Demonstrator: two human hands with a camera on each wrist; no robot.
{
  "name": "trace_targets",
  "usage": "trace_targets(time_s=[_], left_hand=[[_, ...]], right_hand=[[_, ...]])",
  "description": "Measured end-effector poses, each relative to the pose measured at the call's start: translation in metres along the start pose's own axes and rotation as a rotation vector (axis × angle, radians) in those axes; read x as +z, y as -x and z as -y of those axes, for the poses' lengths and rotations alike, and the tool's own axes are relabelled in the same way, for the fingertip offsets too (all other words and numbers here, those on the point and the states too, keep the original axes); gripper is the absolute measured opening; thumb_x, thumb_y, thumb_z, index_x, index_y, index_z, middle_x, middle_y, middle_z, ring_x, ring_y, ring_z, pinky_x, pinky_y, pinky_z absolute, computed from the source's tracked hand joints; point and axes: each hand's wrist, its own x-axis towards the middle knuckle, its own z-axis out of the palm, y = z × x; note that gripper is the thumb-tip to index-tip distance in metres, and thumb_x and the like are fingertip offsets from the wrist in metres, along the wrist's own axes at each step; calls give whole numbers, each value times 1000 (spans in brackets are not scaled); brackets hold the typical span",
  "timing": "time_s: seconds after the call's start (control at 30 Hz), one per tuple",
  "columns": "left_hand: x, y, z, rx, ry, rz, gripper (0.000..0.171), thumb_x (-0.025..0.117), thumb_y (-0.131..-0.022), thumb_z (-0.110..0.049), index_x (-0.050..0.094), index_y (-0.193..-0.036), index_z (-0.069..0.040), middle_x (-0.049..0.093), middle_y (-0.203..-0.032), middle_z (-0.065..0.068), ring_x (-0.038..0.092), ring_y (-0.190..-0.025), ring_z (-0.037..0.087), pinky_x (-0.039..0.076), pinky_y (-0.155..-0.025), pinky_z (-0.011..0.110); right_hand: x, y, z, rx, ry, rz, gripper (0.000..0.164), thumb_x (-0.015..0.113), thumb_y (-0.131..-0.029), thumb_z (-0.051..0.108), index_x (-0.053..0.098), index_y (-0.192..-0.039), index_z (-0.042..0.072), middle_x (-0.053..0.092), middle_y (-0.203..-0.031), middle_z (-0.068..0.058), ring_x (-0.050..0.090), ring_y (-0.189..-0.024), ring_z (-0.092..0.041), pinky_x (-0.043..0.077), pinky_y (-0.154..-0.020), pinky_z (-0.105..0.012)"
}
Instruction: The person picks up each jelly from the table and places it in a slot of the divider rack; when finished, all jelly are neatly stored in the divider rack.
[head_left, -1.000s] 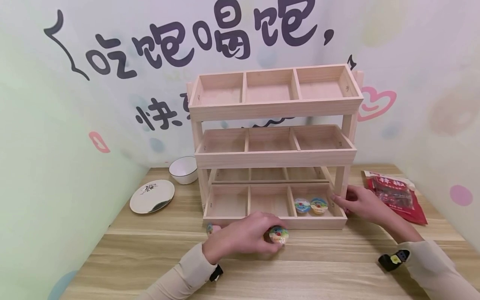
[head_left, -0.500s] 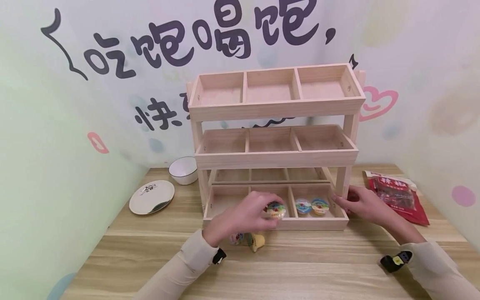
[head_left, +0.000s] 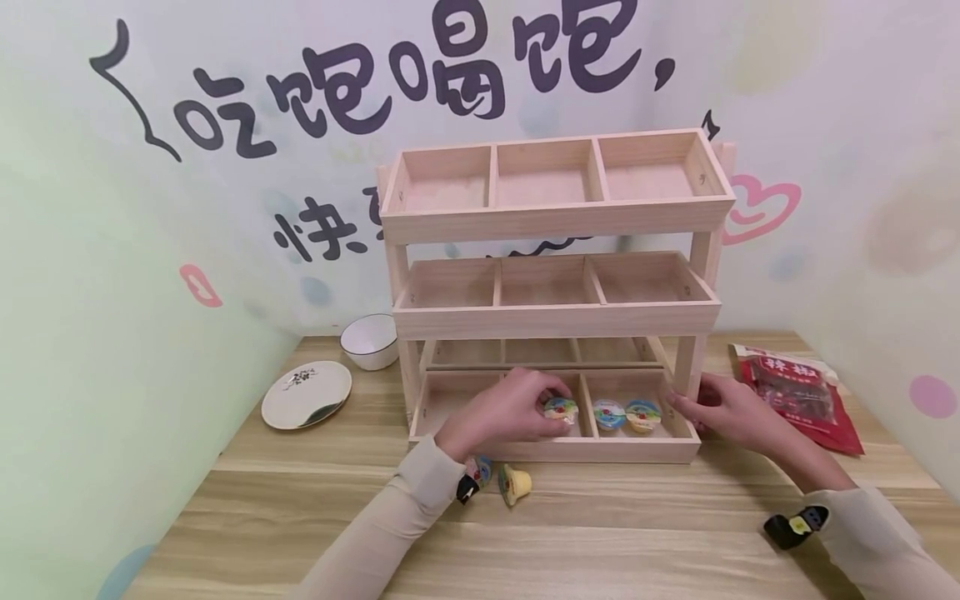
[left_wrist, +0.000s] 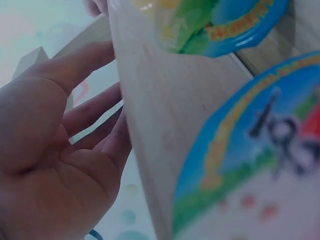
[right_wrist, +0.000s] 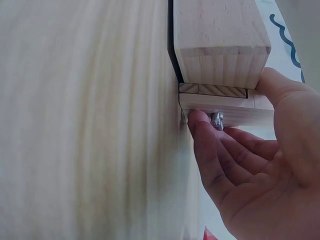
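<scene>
Head view: the left hand (head_left: 506, 410) was inside the middle compartment of the lowest tier of a wooden rack (head_left: 555, 215), and its fingers were curled around a small jelly cup (head_left: 561, 411). The printed lid of this cup faced upward and a little toward the camera; its body was mostly hidden, so I could not tell the exact lean of its axis. In the compartment to the right, a blue cup (head_left: 609, 414) and an orange cup (head_left: 642, 415) stood side by side, also with their lids up. On the bench (head_left: 615, 533), in front of the rack, a yellow cup (head_left: 519, 482) lay on its side: its lid was at the left, its narrow base pointed right, so its axis went nearly sideways. Just beside it, one more cup (head_left: 483, 470) was partly covered by the left wrist. The long axis of the rack ran from left to right. The right hand (head_left: 738, 410) gripped its right end; the right wrist view showed those fingers bent near a metal bolt (right_wrist: 217, 121).
</scene>
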Motion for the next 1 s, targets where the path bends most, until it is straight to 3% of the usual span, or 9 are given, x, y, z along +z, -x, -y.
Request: trace_targets(time_s=[0.17, 0.47, 0.73, 1.0], left_hand=[[5, -8, 2, -15, -11, 16, 38, 85, -96, -29, 77, -129, -10, 77, -115, 0, 67, -98, 6, 53, -86, 18], [15, -15, 1, -39, -17, 22, 39, 83, -98, -28, 76, -131, -9, 78, -116, 3, 68, -99, 11, 51, -84, 18], [17, -16, 1, -27, -35, 18, 39, 82, -98, -27, 76, -131, -9, 78, -115, 2, 68, -98, 12, 50, -84, 19], [17, -13, 1, -18, 7, 16, 40, 81, -98, -25, 74, -133, -6, 78, -118, 6, 69, -97, 11, 52, -81, 16]], right_hand=[[1, 0, 0, -3, -6, 3, 61, 67, -108, 40, 55, -147, -5, 73, -109, -12, 64, -90, -21, 54, -68, -30], [0, 0, 0, 5, -6, 5, 61, 66, -108, 41, 54, -149, -4, 73, -110, -13, 63, -91, -22, 54, -68, -30], [1, -1, -3, 4, -12, -1, 63, 66, -108, 41, 53, -150, -4, 74, -119, -18, 64, -95, -23, 55, -70, -30], [2, -1, -4, -4, -14, -7, 64, 66, -108, 40, 52, -152, -4, 74, -124, -20, 66, -98, -23, 56, -72, -30]])
